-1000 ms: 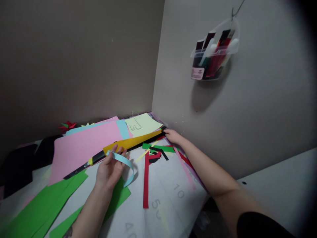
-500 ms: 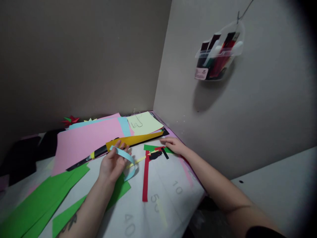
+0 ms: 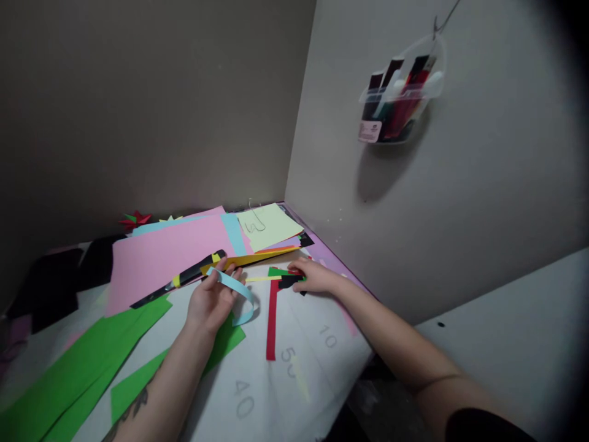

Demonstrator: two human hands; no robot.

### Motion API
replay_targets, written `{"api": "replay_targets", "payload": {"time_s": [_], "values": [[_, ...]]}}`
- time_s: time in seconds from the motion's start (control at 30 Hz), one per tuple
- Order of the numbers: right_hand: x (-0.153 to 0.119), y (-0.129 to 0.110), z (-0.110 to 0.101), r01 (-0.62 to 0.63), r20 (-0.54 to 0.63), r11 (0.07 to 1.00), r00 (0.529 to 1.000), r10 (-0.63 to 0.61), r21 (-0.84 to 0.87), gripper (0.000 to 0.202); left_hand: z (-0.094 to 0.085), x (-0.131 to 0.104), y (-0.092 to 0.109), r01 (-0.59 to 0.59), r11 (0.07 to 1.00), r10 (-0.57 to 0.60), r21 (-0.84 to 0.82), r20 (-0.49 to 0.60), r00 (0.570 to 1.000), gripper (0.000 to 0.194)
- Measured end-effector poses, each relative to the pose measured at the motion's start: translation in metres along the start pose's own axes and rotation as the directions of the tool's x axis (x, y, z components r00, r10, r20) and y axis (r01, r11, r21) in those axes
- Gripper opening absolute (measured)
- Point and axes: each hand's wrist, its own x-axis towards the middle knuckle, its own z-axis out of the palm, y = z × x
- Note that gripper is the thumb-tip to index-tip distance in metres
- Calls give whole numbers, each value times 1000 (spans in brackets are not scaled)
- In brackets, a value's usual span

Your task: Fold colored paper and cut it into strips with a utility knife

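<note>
My left hand (image 3: 210,302) is palm up, with a curled light blue paper strip (image 3: 243,293) pinched at the thumb. The strip's loose end bends down toward the table. Just behind those fingers lie an orange-yellow paper strip (image 3: 262,255) and a black and yellow box cutter (image 3: 196,270). My right hand (image 3: 317,276) has its fingers curled down over small paper scraps, among them a black scrap (image 3: 288,282) and a green scrap (image 3: 275,271). Its fingertips are partly hidden. From this little pile a long red paper strip (image 3: 271,325) extends toward me.
Large green paper sheets (image 3: 92,356) cover the table's left side. Behind are pink paper (image 3: 161,248) and a pale green sheet (image 3: 271,227) with pen marks. A red paper star (image 3: 135,220) sits at the back. On the right wall hangs a clear plastic holder (image 3: 400,101).
My right hand has curled its fingers and drawn in over the scraps, gathering them closer together. The left hand keeps its hold on the blue strip. The view has shifted slightly.
</note>
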Motion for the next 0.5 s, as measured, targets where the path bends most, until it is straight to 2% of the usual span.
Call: {"api": "replay_targets", "payload": {"time_s": [0.13,0.27,0.43,0.5], "values": [[6,-6,0,-56,77,998,995,57,-15,41,0,-1,1,-18,1000,18,-1,-16,1000,27],[13,-15,-1,-62,79,998,995,62,-14,31,-1,-2,3,-26,1000,26,8,-25,999,28],[20,-20,-4,-91,138,995,987,85,35,55,-1,-2,2,-24,1000,24,5,-27,999,27],[23,-20,-5,-89,192,994,978,76,61,49,-1,-1,2,-15,1000,15,6,-27,1000,27]]}}
